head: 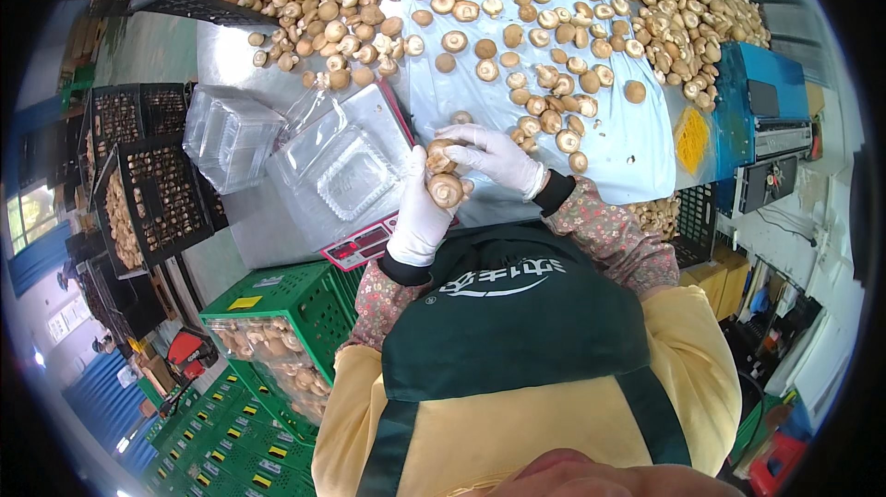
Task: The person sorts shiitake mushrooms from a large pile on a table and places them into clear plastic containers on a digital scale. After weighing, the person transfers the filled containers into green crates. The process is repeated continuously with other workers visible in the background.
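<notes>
Both my hands wear white gloves and meet above the front edge of the table. My left hand holds a brown mushroom with its pale underside showing. Further mushrooms lie between the two hands, and the fingers of my right hand close on one of them. Just left of my left hand, an empty clear plastic tray rests on a digital scale with a red edge and a lit display. Loose mushrooms are scattered on the light blue plastic sheet beyond my right hand.
Nested clear trays stand left of the scale. A large mushroom heap covers the far side, beside a black crate. At right are yellow bands and a blue machine. Green crates stand below left.
</notes>
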Demonstrator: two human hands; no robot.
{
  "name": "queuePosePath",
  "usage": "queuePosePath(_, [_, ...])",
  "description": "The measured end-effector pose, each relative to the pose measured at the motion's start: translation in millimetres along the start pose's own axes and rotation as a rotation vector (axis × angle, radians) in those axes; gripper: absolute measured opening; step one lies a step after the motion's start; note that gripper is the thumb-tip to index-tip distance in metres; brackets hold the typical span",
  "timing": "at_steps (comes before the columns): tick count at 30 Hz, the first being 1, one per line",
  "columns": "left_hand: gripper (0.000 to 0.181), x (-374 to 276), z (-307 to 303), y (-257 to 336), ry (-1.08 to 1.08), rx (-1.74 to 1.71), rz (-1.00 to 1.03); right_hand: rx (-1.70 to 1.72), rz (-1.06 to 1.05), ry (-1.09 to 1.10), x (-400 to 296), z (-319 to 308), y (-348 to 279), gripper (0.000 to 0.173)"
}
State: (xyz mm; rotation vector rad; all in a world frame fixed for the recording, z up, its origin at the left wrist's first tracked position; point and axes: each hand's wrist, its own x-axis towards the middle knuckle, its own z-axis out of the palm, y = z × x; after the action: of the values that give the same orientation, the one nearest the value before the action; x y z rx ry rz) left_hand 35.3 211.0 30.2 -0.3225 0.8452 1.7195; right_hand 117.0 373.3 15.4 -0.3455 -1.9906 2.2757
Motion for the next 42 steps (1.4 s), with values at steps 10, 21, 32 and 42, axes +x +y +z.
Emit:
queuePosePath(10, [0.053, -42, 11, 25, 0.160, 0.603, 0.307, 0.701, 0.258, 0.210, -30, -9, 14, 0.035])
queuePosePath(21, [0.038, -24, -88, 71, 0.375, 1.951, 0.956, 0.535, 0.374, 0.300, -91, -30, 39, 0.029])
queuePosePath(32, [0.041, -35, -34, 43, 0.473, 1.815, 1.218, -1.443, 0.544, 0.406, -215, -134, 36, 0.025])
queuePosePath(42, [0.034, 28, -13, -87, -0.183, 1.008, 0.324, -1.415, 0.175, 0.577, -123, -108, 92, 0.024])
